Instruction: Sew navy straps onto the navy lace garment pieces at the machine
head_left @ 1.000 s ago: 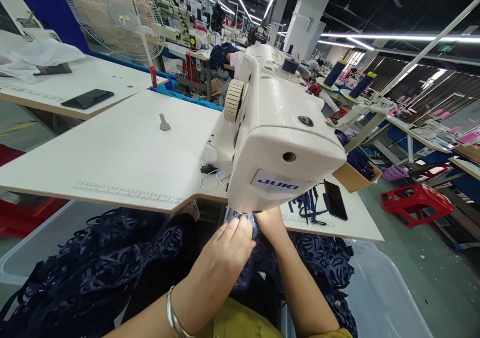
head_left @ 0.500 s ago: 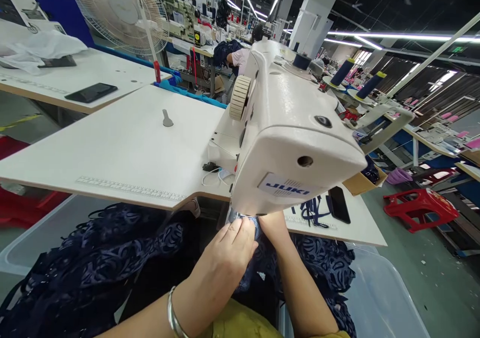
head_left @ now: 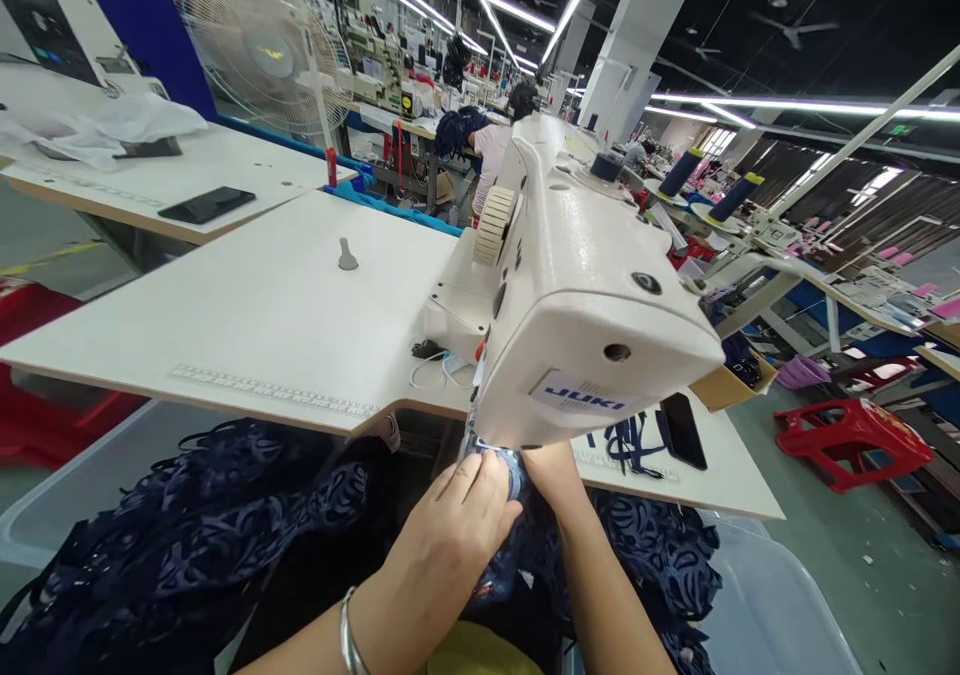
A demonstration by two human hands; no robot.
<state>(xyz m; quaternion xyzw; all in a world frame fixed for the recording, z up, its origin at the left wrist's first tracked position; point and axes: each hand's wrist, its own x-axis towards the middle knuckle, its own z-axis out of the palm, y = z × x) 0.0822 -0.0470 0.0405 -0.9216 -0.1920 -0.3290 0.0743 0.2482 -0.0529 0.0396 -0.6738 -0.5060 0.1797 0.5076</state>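
A white sewing machine (head_left: 600, 325) marked JUKI stands in front of me. My left hand (head_left: 457, 515), with a silver bangle at the wrist, is closed on a piece of blue lace fabric (head_left: 514, 473) just below the machine's head. The fabric's upper end runs in under the head. My right hand (head_left: 553, 473) is on the other side of that cloth, close against the machine; its fingers are hidden behind the head. More dark blue lace pieces (head_left: 225, 525) hang in a heap at the left, and others (head_left: 660, 545) at the right, below the table.
On the white table (head_left: 285, 305) lie a small grey metal piece (head_left: 346, 255), dark straps (head_left: 630, 447) and a phone (head_left: 682, 431). Another phone (head_left: 206, 205) is on the table at left. Clear plastic bins (head_left: 780, 595) flank me. A red stool (head_left: 851, 440) stands right.
The whole view has shifted slightly downward and to the right. Both hands stay at the machine, and a little more of the blue fabric shows beside my left fingers.
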